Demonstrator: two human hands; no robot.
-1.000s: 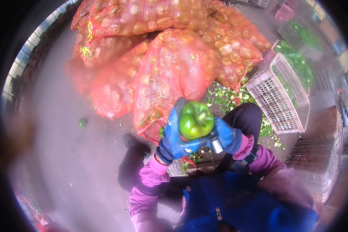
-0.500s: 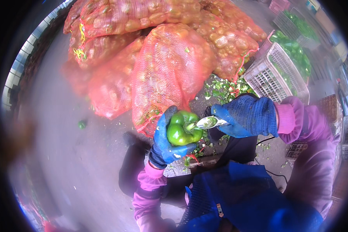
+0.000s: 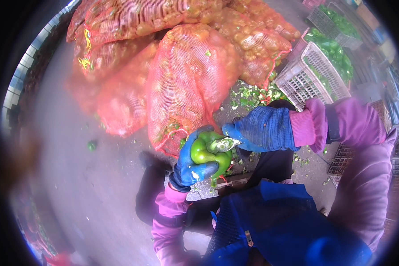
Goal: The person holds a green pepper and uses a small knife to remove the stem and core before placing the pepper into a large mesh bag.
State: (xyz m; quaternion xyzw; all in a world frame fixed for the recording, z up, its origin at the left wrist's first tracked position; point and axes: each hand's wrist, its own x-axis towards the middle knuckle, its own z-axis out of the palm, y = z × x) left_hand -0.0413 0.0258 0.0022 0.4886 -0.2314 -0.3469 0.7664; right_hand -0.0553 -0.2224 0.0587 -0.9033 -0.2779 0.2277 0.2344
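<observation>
My left hand (image 3: 185, 170), in a blue glove, wraps round a green bell pepper (image 3: 201, 154) and tilts it with its stem end toward my right hand. My gloved right hand (image 3: 255, 129) grips a metal spoon (image 3: 235, 142), most of which is hidden by pale pulp and fingers. At the spoon's end a whitish-green core with seeds (image 3: 221, 145) sticks up out of the pepper's top. Whether the core is fully loose from the pepper I cannot tell.
Red mesh sacks (image 3: 188, 75) full of peppers are heaped in front of me. To the right, a pale plastic crate (image 3: 303, 73) stands beside green peppers (image 3: 334, 60). Discarded cores and scraps (image 3: 255, 95) litter the floor. One small green piece (image 3: 91, 145) lies at left.
The spoon has gone from resting at the pepper's stem into its top, and the seedy core has come up. My right hand has moved left, closer to my left hand.
</observation>
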